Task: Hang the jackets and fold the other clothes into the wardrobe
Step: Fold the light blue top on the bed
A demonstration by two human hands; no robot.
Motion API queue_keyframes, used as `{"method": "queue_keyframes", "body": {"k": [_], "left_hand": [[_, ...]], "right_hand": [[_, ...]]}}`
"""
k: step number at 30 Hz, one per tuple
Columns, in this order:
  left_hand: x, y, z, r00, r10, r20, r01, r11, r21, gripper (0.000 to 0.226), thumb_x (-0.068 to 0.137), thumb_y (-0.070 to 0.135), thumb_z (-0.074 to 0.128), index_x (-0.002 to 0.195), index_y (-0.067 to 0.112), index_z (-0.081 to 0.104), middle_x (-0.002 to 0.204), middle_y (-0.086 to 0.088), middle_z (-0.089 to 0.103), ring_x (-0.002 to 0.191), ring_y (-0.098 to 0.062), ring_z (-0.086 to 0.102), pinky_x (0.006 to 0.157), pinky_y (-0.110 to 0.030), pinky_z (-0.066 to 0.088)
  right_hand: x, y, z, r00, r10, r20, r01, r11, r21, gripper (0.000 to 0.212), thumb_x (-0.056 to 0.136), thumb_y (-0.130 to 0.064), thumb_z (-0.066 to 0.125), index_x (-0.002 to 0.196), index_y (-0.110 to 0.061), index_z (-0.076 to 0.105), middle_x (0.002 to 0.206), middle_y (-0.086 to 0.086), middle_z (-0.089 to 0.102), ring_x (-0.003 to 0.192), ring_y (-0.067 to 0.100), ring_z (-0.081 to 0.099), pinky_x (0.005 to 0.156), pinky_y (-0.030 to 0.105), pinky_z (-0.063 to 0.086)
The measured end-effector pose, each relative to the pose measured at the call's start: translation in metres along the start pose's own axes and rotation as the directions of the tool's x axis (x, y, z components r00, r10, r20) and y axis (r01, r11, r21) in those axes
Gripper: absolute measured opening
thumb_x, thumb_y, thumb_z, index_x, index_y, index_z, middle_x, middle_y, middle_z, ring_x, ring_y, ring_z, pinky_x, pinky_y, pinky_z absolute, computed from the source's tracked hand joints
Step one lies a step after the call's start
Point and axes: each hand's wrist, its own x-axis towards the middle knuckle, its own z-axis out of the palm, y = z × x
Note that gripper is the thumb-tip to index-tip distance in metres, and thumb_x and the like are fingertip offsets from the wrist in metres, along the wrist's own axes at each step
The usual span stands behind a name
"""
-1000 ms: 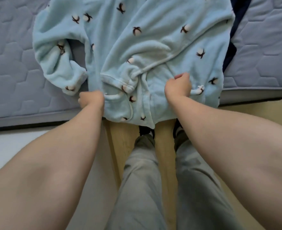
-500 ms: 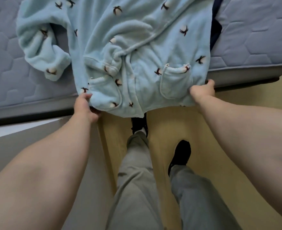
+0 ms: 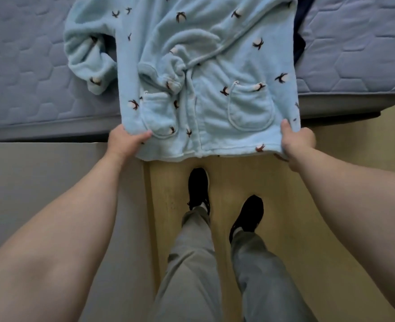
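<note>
Your left grip and right grip each pinch a bottom corner of the pale blue fleece robe, thumbs on top, fingers hidden under the hem. The robe lies spread across the near edge of the bed, its hem held out over the floor. It looks soft, thick and floppy, light enough for two pinches; take it by corners and seams, since the middle will sag.

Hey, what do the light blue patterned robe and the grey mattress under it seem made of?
The light blue patterned robe looks like plush fleece, probably: fuzzy matte nap, thick soft folds. The grey mattress looks like quilted fabric: stitched hexagons puffing slightly, faint sheen.
</note>
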Motion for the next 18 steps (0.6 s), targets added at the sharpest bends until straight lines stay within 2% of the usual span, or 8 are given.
{"method": "queue_keyframes", "body": {"k": [2,3,5,7,10,13,15,18], "left_hand": [[-0.003,-0.014,0.001,0.999,0.025,0.025,-0.028,0.987,0.161,0.039,0.071,0.033,0.080,0.108,0.026,0.068,0.109,0.003,0.072,0.105,-0.022,0.067,0.090,-0.036,0.052],[-0.002,-0.021,0.002,0.999,0.033,-0.028,-0.025,0.969,0.245,0.030,0.075,0.033,0.075,0.103,0.026,0.067,0.105,0.003,0.071,0.102,-0.024,0.066,0.086,-0.034,0.050],[0.002,-0.036,0.003,0.973,-0.056,-0.224,0.134,0.927,0.351,0.028,0.087,0.030,0.070,0.108,0.012,0.064,0.110,-0.010,0.069,0.105,-0.034,0.064,0.084,-0.034,0.048],[0.003,-0.043,0.005,0.936,-0.162,-0.311,0.295,0.844,0.448,0.037,0.092,0.031,0.067,0.115,0.002,0.063,0.119,-0.020,0.066,0.111,-0.040,0.061,0.085,-0.036,0.046],[0.008,-0.038,0.009,0.958,-0.166,-0.232,0.277,0.741,0.612,0.041,0.093,0.035,0.064,0.117,0.002,0.061,0.121,-0.021,0.064,0.112,-0.042,0.059,0.078,-0.035,0.041],[0.014,-0.024,0.013,0.952,-0.258,-0.165,0.303,0.718,0.626,0.059,0.088,0.044,0.068,0.126,0.002,0.054,0.125,-0.019,0.062,0.113,-0.038,0.060,0.076,-0.035,0.045],[0.016,-0.012,0.013,0.941,-0.310,-0.139,0.327,0.717,0.616,0.066,0.085,0.048,0.071,0.128,0.001,0.053,0.124,-0.018,0.062,0.113,-0.037,0.060,0.077,-0.038,0.049],[0.035,0.011,0.005,0.952,-0.252,-0.176,0.307,0.771,0.558,0.056,0.089,0.042,0.066,0.125,0.000,0.055,0.123,-0.020,0.063,0.111,-0.039,0.061,0.082,-0.040,0.050]], "right_hand": [[-0.003,0.004,-0.001,0.999,-0.048,0.008,0.048,0.996,-0.069,0.059,0.095,-0.057,0.053,0.122,-0.004,0.053,0.126,0.017,0.059,0.113,0.039,0.057,0.098,0.046,0.049],[-0.003,0.006,-0.001,0.998,-0.057,0.003,0.057,0.993,-0.107,0.058,0.096,-0.056,0.052,0.123,-0.005,0.051,0.127,0.018,0.058,0.114,0.039,0.056,0.096,0.045,0.049],[0.000,0.008,-0.002,0.999,-0.030,-0.028,0.024,0.979,-0.202,0.057,0.098,-0.052,0.051,0.128,-0.004,0.047,0.134,0.020,0.055,0.120,0.041,0.054,0.095,0.043,0.045],[0.003,0.007,-0.002,0.998,0.023,-0.060,-0.039,0.958,-0.283,0.055,0.100,-0.047,0.052,0.131,-0.002,0.044,0.138,0.022,0.052,0.124,0.042,0.052,0.096,0.044,0.043],[0.002,-0.002,0.003,0.988,0.104,-0.114,-0.139,0.922,-0.361,0.049,0.100,-0.033,0.056,0.133,-0.002,0.039,0.141,0.024,0.048,0.126,0.042,0.050,0.099,0.045,0.042],[-0.011,-0.019,0.017,0.974,0.178,-0.138,-0.225,0.816,-0.532,0.059,0.089,-0.026,0.064,0.137,-0.007,0.035,0.145,0.023,0.037,0.131,0.040,0.040,0.108,0.047,0.036],[-0.027,-0.034,0.030,0.990,0.124,-0.071,-0.140,0.747,-0.650,0.069,0.084,-0.032,0.068,0.141,-0.011,0.035,0.147,0.021,0.034,0.135,0.039,0.036,0.110,0.049,0.029],[-0.054,-0.066,0.064,0.987,-0.010,0.160,0.115,0.735,-0.668,0.062,0.087,-0.028,0.062,0.141,-0.011,0.039,0.147,0.019,0.038,0.134,0.038,0.039,0.108,0.049,0.032]]}}
